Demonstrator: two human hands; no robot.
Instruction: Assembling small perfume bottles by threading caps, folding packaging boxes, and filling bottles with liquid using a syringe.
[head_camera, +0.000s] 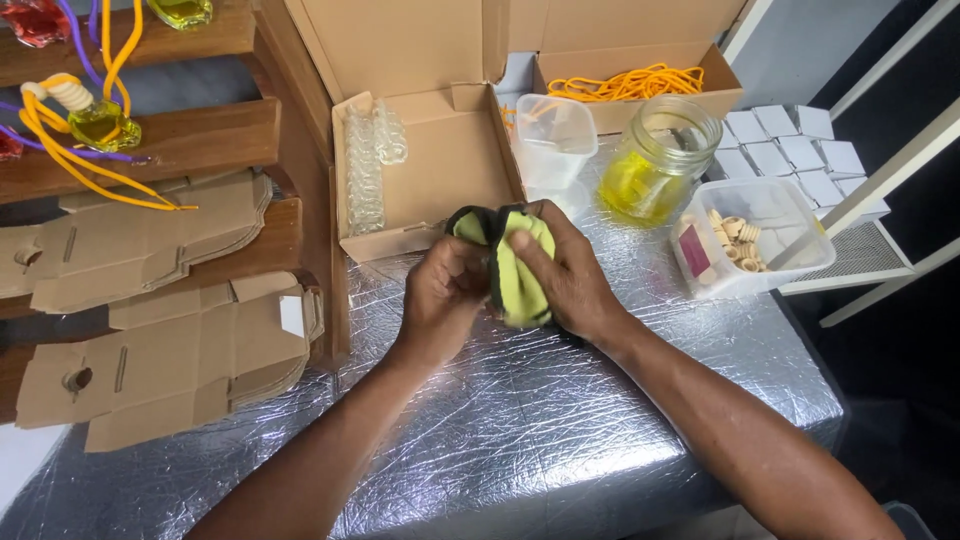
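Above foil-covered worktop (520, 420), soft yellow-green cloth (520, 275) bunched between left hand (445, 295) and right hand (570, 280), both grips pinching its folds; likely light, limp.

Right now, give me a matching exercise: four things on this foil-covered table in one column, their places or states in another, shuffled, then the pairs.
Things:
1. cloth
2. glass jar
3. orange cords
4. small white boxes

Places or states:
A. in the open cardboard box at the back
B. bunched between both hands
C. in rows at the far right
D. upright, yellow liquid inside

Pairs: 1-B, 2-D, 3-A, 4-C
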